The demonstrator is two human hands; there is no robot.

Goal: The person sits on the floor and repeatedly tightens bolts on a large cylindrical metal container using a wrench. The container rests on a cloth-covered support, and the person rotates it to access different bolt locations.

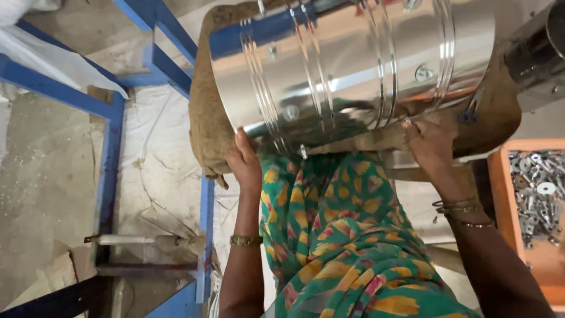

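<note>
On the burlap-padded desk (206,118), shiny steel drum (353,59) lying on its side, gripped at its lower rim by left hand (246,165) and right hand (428,144), bolts already fitted, orange tray of fasteners (500,194) beside

Shiny ribbed steel drum (353,65) lying on brown burlap sack (206,112) ahead of me; blue metal frame (109,153) off left, orange tray of bolts (532,206) right.
</note>
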